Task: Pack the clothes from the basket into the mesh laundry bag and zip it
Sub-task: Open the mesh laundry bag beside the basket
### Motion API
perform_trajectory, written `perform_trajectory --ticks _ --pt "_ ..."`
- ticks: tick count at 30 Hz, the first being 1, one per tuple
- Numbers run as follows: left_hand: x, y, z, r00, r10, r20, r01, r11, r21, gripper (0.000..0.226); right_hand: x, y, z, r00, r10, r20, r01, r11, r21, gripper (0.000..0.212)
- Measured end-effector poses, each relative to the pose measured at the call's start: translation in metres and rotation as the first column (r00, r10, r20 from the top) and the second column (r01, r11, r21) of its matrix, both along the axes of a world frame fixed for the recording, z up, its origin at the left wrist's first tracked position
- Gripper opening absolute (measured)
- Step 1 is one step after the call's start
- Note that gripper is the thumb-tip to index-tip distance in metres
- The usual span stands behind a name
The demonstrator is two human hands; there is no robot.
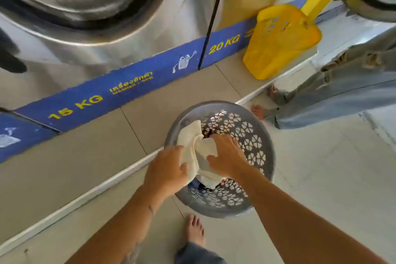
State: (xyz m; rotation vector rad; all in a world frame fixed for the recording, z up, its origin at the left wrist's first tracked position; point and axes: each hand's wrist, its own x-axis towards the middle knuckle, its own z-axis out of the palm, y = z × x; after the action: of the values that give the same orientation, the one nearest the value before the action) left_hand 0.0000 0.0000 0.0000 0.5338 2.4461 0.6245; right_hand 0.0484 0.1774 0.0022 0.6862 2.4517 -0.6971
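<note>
Before steel washers (90, 13), grey basket (214, 104) sits on tiles (102, 156).

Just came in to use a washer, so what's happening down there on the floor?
A person reaches into a grey basket on the tiled floor in front of the washers. Their left hand grips a cream cloth at the basket's rim. The right hand is on the same cloth inside the basket, though its grip is unclear. Something blue shows beneath. Whether the cloth is the bag can't be told.
</note>
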Motion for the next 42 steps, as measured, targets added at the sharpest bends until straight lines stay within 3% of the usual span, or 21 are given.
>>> perform_trajectory --ticks 3,7,11,13,16,23,30,36,42 --pt "-0.003 0.017 -0.068 0.986 -0.114 -0.124 0.119 0.992 0.035 0.057 0.007 0.008 -0.065 1.000 -0.019 -0.013 0.020 0.998 0.066 0.074" --pt "-0.001 0.039 -0.130 0.957 -0.179 -0.230 0.174 0.984 -0.044 0.084 0.018 0.016 -0.137 0.989 -0.086 -0.121 0.089 0.996 0.018 0.080" --pt "-0.010 0.046 -0.157 0.947 -0.172 -0.273 0.190 0.981 0.042 0.114 0.014 0.023 -0.183 0.959 -0.137 -0.249 0.140 0.990 -0.005 0.069" --pt "-0.014 0.046 -0.161 0.922 -0.173 -0.346 0.232 0.963 0.135 0.115 0.010 0.025 -0.198 0.928 -0.160 -0.337 0.176 0.984 0.019 0.066" --pt "-0.020 0.040 -0.162 0.904 -0.133 -0.406 0.271 0.913 0.304 0.100 0.004 0.028 -0.207 0.835 -0.225 -0.502 0.263 0.965 0.006 0.066" --pt "0.017 -0.001 -0.110 0.892 0.116 -0.436 0.210 0.748 0.629 0.090 0.023 0.010 -0.126 0.564 -0.141 -0.813 0.202 0.979 -0.029 0.056" --pt "0.075 -0.057 0.000 0.680 0.399 -0.615 0.265 0.649 0.713 0.083 0.058 -0.040 -0.007 0.290 -0.082 -0.953 -0.022 0.995 -0.093 0.061" --pt "0.128 -0.133 0.062 0.480 0.460 -0.747 0.272 0.731 0.626 0.088 0.081 -0.099 0.060 0.196 -0.131 -0.972 -0.270 0.946 -0.182 0.061" --pt "0.169 -0.213 0.075 0.311 0.575 -0.757 0.185 0.745 0.641 0.076 0.088 -0.166 0.070 0.215 -0.271 -0.938 -0.435 0.834 -0.340 0.059"
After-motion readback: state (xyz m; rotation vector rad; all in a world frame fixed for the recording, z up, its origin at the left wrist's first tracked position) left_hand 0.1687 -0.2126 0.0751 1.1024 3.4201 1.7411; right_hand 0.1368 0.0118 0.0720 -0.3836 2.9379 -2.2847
